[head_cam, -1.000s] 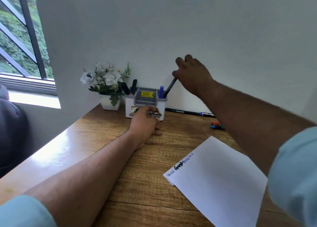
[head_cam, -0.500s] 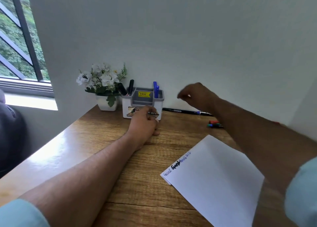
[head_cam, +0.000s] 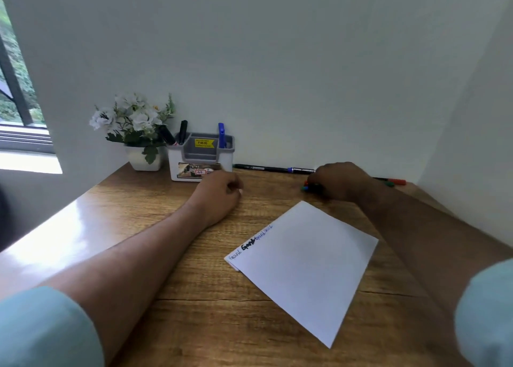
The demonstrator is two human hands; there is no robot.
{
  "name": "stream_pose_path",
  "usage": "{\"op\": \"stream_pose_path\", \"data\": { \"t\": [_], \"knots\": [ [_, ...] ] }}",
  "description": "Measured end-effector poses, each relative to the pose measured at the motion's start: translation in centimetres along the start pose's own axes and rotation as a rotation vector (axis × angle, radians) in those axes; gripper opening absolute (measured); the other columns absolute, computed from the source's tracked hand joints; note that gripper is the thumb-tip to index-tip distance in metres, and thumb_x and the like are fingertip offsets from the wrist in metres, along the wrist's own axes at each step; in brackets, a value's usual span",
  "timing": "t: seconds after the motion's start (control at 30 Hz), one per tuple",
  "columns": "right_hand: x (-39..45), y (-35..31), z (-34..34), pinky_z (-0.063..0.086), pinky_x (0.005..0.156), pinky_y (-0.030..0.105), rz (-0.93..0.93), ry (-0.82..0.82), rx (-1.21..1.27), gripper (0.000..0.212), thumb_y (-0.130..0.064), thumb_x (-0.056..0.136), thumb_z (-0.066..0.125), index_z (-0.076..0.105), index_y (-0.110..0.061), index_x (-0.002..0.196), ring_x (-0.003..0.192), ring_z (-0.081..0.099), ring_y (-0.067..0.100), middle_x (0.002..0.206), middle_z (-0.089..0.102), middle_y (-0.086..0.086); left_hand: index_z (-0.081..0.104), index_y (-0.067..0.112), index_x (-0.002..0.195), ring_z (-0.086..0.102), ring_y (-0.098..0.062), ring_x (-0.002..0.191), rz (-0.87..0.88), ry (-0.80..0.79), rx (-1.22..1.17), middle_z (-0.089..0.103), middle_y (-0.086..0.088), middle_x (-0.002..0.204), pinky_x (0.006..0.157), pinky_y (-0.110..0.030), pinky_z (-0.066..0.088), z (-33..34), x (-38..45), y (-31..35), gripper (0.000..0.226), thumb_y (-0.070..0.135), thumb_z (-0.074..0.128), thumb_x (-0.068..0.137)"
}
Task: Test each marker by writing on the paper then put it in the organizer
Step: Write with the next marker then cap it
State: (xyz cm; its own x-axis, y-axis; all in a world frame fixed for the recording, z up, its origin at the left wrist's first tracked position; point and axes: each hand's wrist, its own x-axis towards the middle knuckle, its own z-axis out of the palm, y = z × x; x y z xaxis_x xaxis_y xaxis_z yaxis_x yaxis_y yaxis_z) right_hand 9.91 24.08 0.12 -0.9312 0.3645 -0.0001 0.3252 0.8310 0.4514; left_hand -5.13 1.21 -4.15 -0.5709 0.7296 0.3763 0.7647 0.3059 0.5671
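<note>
Right hand (head_cam: 342, 182) reaches the loose markers (head_cam: 307, 186) near the tabletop's (head_cam: 138, 228) far right corner.

They are light, stiff, smooth-barrelled, so mid-barrel is the place to pinch 1. The knuckles hide the fingers; whether it holds 1 yet I cannot tell. The left hand (head_cam: 219, 197) rests loosely curled, empty, just before the organizer (head_cam: 201, 155) at the far edge. Paper (head_cam: 302, 264) lies nearer, scribbled along its left edge. A long pen (head_cam: 266, 168) lies along the wall, perhaps 2 end to end.

Right hand (head_cam: 342, 180) dropped from organizer (head_cam: 201, 157) to table markers (head_cam: 311, 185); black marker now inside
</note>
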Motion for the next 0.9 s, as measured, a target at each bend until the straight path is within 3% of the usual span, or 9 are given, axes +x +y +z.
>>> {"op": "stream_pose_path", "data": {
  "t": [0.07,0.13,0.27,0.33,0.4,0.53,0.67,0.8,0.9],
  "knots": [
    [-0.5,-0.1,-0.7,0.046,0.076,0.031,0.041,0.068,0.098,0.027,-0.036,0.093,0.052,0.060,-0.030,0.118,0.100,0.059,0.021,0.114,0.059,0.000,0.068,0.017,0.103,0.054,-0.011,0.093,0.016,-0.013,0.020,0.063,0.002,0.102,0.083,-0.023,0.041,0.1,0.1,0.2,0.015,0.021,0.061,0.090],
    [-1.6,-0.4,-1.9,0.049,0.074,0.035,0.063,0.253,0.320,0.019,-0.028,0.086,0.059,0.060,-0.024,0.104,0.087,0.059,0.021,0.103,0.060,0.001,0.067,0.019,0.104,0.056,-0.011,0.093,0.044,-0.036,0.011,0.063,0.003,0.101,0.081,-0.025,0.042,0.1,0.1,0.4,0.018,0.028,0.059,0.091],
    [-5.1,-3.2,-4.8,0.045,0.055,0.028,0.064,0.664,1.145,0.014,-0.005,0.081,0.062,0.049,-0.008,0.078,0.058,0.051,0.013,0.072,0.054,0.007,0.058,0.025,0.122,0.056,-0.008,0.096,0.151,-0.036,-0.019,0.060,0.008,0.109,0.082,-0.029,0.048,-0.1,-0.8,1.0,0.040,0.050,0.048,0.093],
    [-6.1,-4.6,-5.0,0.045,0.051,0.028,0.080,0.669,1.537,0.017,-0.005,0.086,0.062,0.050,-0.004,0.074,0.054,0.056,0.016,0.069,0.053,0.015,0.046,0.032,0.134,0.055,-0.005,0.097,0.234,-0.074,0.005,0.057,0.010,0.117,0.082,-0.029,0.049,-0.3,-1.3,1.4,0.057,0.065,0.039,0.088],
    [-6.2,-5.5,-4.2,0.049,0.054,0.033,0.094,0.647,1.749,0.022,-0.015,0.090,0.063,0.056,-0.007,0.071,0.054,0.059,0.021,0.066,0.057,0.012,0.042,0.036,0.137,0.056,-0.005,0.095,0.282,-0.098,-0.046,0.057,0.012,0.117,0.080,-0.028,0.049,0.0,-1.6,2.4,0.062,0.069,0.040,0.085],
    [-5.6,-6.7,-2.9,0.055,0.054,0.028,0.150,0.604,1.952,0.033,-0.040,0.082,0.064,0.067,-0.008,0.073,0.051,0.065,0.018,0.057,0.066,0.008,0.063,0.017,0.118,0.061,-0.017,0.092,0.355,-0.091,-0.022,0.068,-0.003,0.104,0.082,-0.034,0.050,1.0,-1.5,3.9,0.037,0.040,0.059,0.091],
    [-5.1,-8.5,-1.8,0.042,0.047,0.025,0.025,0.400,1.806,0.024,-0.029,0.085,0.066,0.072,-0.013,0.068,0.045,0.054,0.016,0.054,0.065,0.000,0.067,0.008,0.108,0.062,-0.016,0.088,0.374,-0.048,-0.090,0.070,-0.004,0.097,0.079,-0.027,0.047,0.9,-1.1,3.5,0.019,0.014,0.059,0.092],
    [-4.7,-9.5,-1.3,0.048,0.050,0.030,0.037,0.315,1.853,0.037,-0.031,0.094,0.056,0.070,-0.003,0.074,0.052,0.058,0.025,0.063,0.064,0.014,0.060,0.003,0.101,0.058,-0.018,0.089,0.411,-0.131,-0.029,0.066,-0.006,0.096,0.081,-0.030,0.043,1.3,-1.0,3.2,0.018,0.018,0.052,0.096],
    [-4.8,-9.2,-1.6,0.055,0.056,0.036,0.007,0.232,1.883,0.038,-0.025,0.098,0.049,0.069,0.001,0.078,0.058,0.065,0.029,0.068,0.067,0.020,0.061,0.011,0.085,0.056,-0.008,0.073,0.408,-0.181,-0.073,0.063,0.004,0.078,0.067,-0.025,0.045,1.0,-1.0,3.1,0.022,0.028,0.053,0.096]
  ]
}}
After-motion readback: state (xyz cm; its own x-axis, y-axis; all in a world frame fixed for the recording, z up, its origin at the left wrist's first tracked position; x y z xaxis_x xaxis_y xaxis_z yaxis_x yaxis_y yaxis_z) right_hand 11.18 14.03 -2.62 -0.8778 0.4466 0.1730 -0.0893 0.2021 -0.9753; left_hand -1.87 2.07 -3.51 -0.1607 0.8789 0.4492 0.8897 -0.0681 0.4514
